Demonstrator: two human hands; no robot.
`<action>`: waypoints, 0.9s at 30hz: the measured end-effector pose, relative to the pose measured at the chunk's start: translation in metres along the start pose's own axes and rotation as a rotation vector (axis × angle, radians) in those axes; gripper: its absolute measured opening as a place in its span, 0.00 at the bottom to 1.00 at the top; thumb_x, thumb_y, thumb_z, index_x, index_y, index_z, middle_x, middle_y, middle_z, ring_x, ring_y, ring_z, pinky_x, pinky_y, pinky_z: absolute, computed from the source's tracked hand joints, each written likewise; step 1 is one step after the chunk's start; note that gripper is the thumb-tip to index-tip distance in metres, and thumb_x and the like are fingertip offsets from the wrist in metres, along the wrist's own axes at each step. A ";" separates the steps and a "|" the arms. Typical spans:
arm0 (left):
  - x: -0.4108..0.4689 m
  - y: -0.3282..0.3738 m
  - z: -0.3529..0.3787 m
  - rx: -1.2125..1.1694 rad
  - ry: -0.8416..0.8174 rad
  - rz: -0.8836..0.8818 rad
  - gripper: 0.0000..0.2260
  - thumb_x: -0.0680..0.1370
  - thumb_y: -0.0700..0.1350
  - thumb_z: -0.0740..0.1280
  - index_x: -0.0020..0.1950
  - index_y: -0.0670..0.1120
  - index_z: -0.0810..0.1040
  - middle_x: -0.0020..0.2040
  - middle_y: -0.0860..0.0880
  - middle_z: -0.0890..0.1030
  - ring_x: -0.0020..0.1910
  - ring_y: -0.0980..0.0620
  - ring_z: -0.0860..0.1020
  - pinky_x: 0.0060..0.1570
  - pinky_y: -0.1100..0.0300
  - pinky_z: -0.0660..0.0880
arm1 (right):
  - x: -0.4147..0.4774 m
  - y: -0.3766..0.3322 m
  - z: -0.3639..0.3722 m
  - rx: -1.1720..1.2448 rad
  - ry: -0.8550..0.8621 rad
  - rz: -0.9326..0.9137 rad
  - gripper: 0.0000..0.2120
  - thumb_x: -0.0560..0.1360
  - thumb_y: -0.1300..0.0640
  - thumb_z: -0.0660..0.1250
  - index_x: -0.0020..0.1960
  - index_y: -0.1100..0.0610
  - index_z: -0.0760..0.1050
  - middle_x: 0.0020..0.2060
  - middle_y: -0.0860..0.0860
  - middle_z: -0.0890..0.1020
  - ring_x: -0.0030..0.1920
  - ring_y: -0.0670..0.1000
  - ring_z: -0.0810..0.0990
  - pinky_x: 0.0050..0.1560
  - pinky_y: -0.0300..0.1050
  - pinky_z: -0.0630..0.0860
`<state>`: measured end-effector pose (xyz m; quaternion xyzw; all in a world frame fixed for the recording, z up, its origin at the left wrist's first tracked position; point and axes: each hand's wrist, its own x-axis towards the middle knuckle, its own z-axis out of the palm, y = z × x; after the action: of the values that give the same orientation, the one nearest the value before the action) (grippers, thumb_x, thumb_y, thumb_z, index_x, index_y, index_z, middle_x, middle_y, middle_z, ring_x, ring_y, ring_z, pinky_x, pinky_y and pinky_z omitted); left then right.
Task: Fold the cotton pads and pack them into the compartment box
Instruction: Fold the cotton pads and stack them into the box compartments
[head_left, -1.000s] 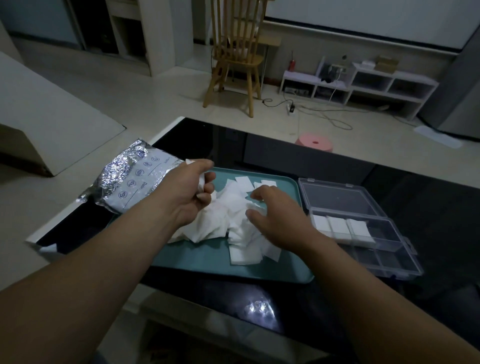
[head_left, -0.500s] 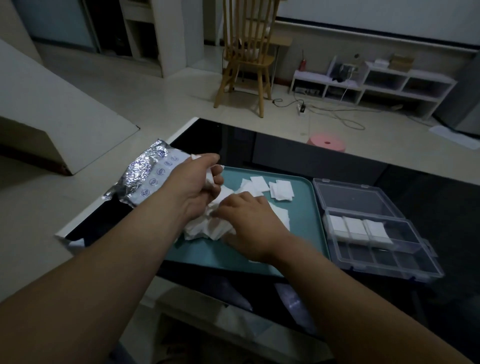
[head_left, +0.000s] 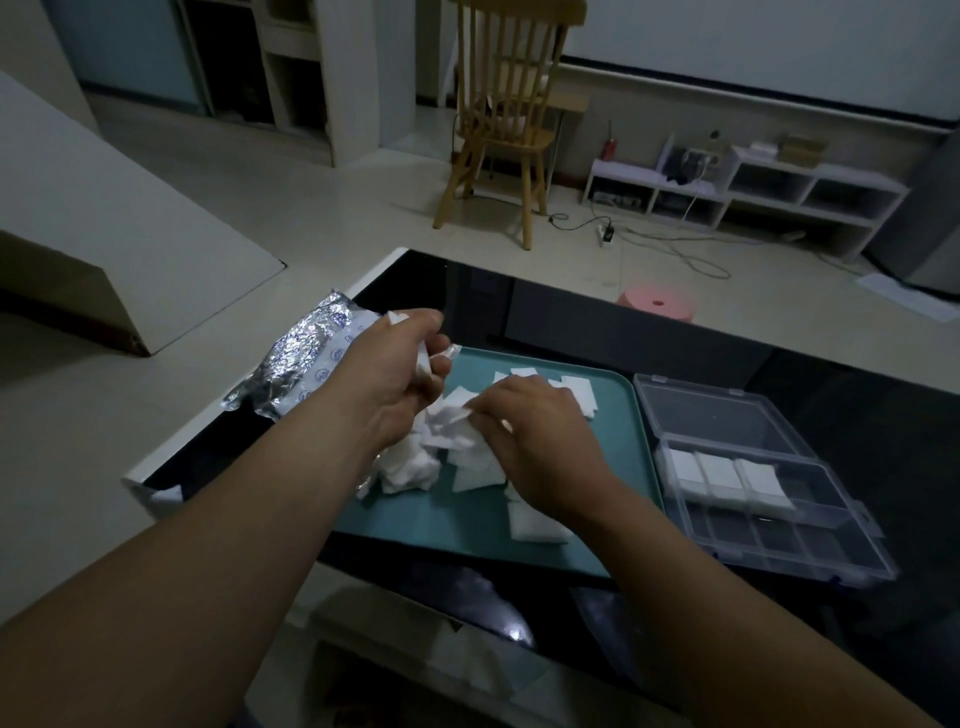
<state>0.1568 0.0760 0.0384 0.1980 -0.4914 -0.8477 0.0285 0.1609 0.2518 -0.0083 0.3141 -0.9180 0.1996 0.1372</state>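
A heap of white cotton pads (head_left: 415, 465) lies on a teal tray (head_left: 618, 415) on the black table. My left hand (head_left: 387, 371) is raised over the tray's left end and grips a bunch of pads in curled fingers. My right hand (head_left: 535, 431) reaches in from the right and pinches a pad at the top of the heap. More flat pads (head_left: 537, 522) lie near the tray's front. A clear compartment box (head_left: 769, 540) stands open to the right of the tray, with three folded pads (head_left: 722, 475) side by side in its back row.
A silver foil pad packet (head_left: 296, 366) lies at the tray's left, near the table's left edge. The box's clear lid (head_left: 711, 410) lies open behind it. Beyond the table are a wooden chair (head_left: 506, 124), a pink stool (head_left: 657, 304) and a low white shelf (head_left: 748, 182).
My right hand has moved left across the heap towards my left hand and now pinches a pad. My left hand keeps its hold on the pads. The camera has shifted slightly.
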 end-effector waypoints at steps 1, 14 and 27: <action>0.000 0.000 0.001 0.012 0.006 0.035 0.03 0.82 0.41 0.66 0.55 0.48 0.76 0.38 0.48 0.75 0.28 0.55 0.73 0.24 0.67 0.65 | 0.000 0.003 -0.004 0.068 0.071 0.047 0.09 0.83 0.49 0.63 0.54 0.49 0.82 0.49 0.46 0.83 0.52 0.52 0.79 0.52 0.54 0.74; -0.024 -0.064 0.039 0.687 -0.206 0.186 0.06 0.81 0.48 0.70 0.53 0.46 0.76 0.44 0.44 0.83 0.37 0.51 0.79 0.34 0.58 0.75 | -0.020 0.032 -0.033 0.610 0.125 0.688 0.10 0.85 0.53 0.64 0.48 0.56 0.80 0.41 0.52 0.85 0.35 0.47 0.84 0.37 0.49 0.84; -0.023 -0.073 0.034 1.029 -0.409 0.304 0.15 0.76 0.56 0.75 0.59 0.59 0.76 0.53 0.54 0.82 0.51 0.53 0.81 0.51 0.49 0.82 | -0.020 0.042 -0.043 1.332 -0.025 0.970 0.12 0.84 0.55 0.66 0.60 0.63 0.78 0.48 0.62 0.88 0.46 0.59 0.89 0.49 0.54 0.85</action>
<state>0.1763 0.1469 -0.0010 -0.0548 -0.8592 -0.5066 -0.0457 0.1553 0.3125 0.0103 -0.0995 -0.6424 0.7358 -0.1897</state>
